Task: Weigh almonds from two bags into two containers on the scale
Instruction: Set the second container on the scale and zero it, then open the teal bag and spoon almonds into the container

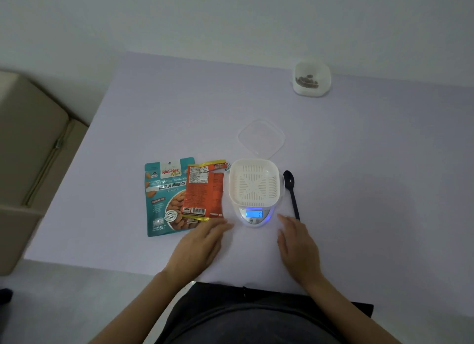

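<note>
Both hands are down on the pale lilac surface (154, 113), one on either side of the scale (254, 215). The left hand (202, 238) lies flat with its fingers stretched toward the scale's front. Its grip is slack and has nothing in it. Its fingertips sit right by the lower corner of the orange bag (204, 192), though whether they touch it cannot be told. The right hand (297, 238) mirrors it, palm down and fingers straight, with its grip loose and likewise bare. Its fingertips are close to the handle end of the black spoon (292, 192), which lies lengthwise just right of the scale.

On the scale's platform stands the white container (254, 182), square with rounded corners, its slotted floor showing in full. Below it the scale's display glows blue, but the digits are too blurred to read.

To the left lie the two bags, flat on the surface. The teal bag (164, 197), printed "Roasted Almonds", sits furthest left. The orange bag overlaps its right edge and reaches almost to the scale.

Just behind the scale a clear lid (261, 137) rests flat on the surface. Well away, at the far right corner, stands the second container (311, 78), with dark pieces visible inside it.

Off the surface's left edge sits a beige box (30, 151). The person's dark clothing fills the bottom of the view.
</note>
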